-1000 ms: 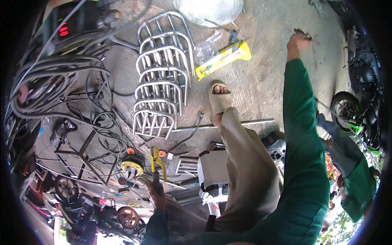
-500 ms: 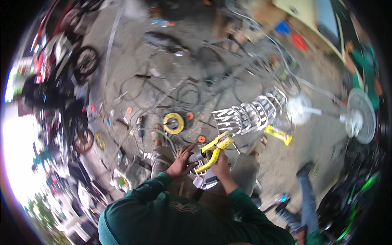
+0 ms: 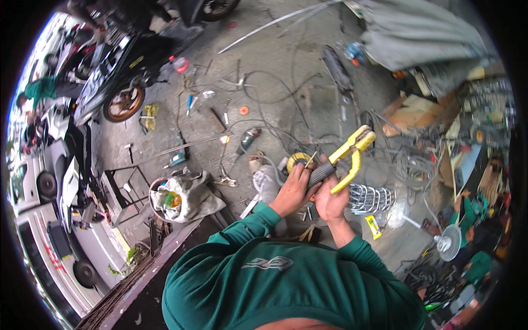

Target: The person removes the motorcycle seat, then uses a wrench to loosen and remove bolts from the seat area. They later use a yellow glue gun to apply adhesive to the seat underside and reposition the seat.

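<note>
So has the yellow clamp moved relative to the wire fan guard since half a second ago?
Yes. The yellow clamp, in both hands, now sits above the wire fan guard; earlier it was left of it.

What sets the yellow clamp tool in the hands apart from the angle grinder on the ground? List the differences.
The yellow clamp tool is held up in the air by the left hand and right hand; the angle grinder lies untouched on the concrete floor. The clamp tool is bright yellow with two long handles; the grinder is dark, with a single stubby body. The clamp tool looks larger here, being nearer the camera. Both are workshop hand tools.
</note>
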`<action>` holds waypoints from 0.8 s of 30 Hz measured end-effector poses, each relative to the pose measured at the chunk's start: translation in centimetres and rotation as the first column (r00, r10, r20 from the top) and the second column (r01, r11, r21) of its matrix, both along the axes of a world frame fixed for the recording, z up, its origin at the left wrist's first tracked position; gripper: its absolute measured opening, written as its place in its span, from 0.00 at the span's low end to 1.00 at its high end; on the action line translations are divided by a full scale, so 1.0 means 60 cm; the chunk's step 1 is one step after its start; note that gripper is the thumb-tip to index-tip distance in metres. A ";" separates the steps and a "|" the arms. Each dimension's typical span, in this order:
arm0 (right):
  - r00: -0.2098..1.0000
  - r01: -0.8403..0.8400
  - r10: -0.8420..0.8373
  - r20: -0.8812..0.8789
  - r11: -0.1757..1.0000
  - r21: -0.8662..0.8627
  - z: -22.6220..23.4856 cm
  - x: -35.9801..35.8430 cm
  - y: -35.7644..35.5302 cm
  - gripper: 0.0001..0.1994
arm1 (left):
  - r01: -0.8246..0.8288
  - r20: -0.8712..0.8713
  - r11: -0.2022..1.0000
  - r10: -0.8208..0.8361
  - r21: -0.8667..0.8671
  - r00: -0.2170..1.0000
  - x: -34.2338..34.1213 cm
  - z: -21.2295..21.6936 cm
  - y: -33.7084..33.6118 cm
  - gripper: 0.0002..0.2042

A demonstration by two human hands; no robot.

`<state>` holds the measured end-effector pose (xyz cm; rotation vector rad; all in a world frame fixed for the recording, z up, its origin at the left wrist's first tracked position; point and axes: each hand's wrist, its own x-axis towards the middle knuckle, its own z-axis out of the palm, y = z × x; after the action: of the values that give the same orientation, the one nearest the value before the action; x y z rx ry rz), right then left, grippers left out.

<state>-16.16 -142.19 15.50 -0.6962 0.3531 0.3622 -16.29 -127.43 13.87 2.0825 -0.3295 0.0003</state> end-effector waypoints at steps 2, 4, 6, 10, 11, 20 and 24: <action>0.999 0.013 -0.007 -0.048 0.992 0.124 0.054 0.056 0.095 0.52 | -0.065 0.053 0.998 0.066 -0.007 0.996 0.044 0.036 0.087 0.30; 0.999 -0.045 0.040 0.037 0.988 0.145 0.112 0.094 0.158 0.53 | -0.128 0.111 0.991 0.130 -0.030 0.985 0.079 0.080 0.154 0.27; 0.966 -0.135 0.131 0.223 0.991 0.003 0.162 0.139 0.216 0.51 | -0.121 0.158 0.992 0.126 -0.042 0.979 0.113 0.130 0.214 0.28; 0.891 -0.265 0.293 0.346 0.956 -0.126 0.271 0.231 0.294 0.39 | -0.185 0.329 0.981 0.192 -0.053 0.925 0.173 0.240 0.314 0.26; 0.874 -0.304 0.312 0.371 0.949 -0.083 0.302 0.261 0.314 0.38 | -0.206 0.354 0.975 0.222 -0.084 0.908 0.195 0.268 0.341 0.24; 0.434 0.015 0.026 0.901 0.999 -0.036 0.533 0.473 0.441 0.41 | -0.516 0.430 0.531 0.847 -0.672 0.311 0.278 0.470 0.698 0.15; 0.669 -0.388 0.420 0.613 0.901 -0.194 0.457 0.483 0.432 0.31 | -0.474 0.310 0.394 0.918 -0.787 0.247 0.271 0.461 0.753 0.11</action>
<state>12.85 -116.29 42.93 -0.9029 -0.4748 0.5119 -0.01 -82.26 41.53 1.3170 0.2642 1.4372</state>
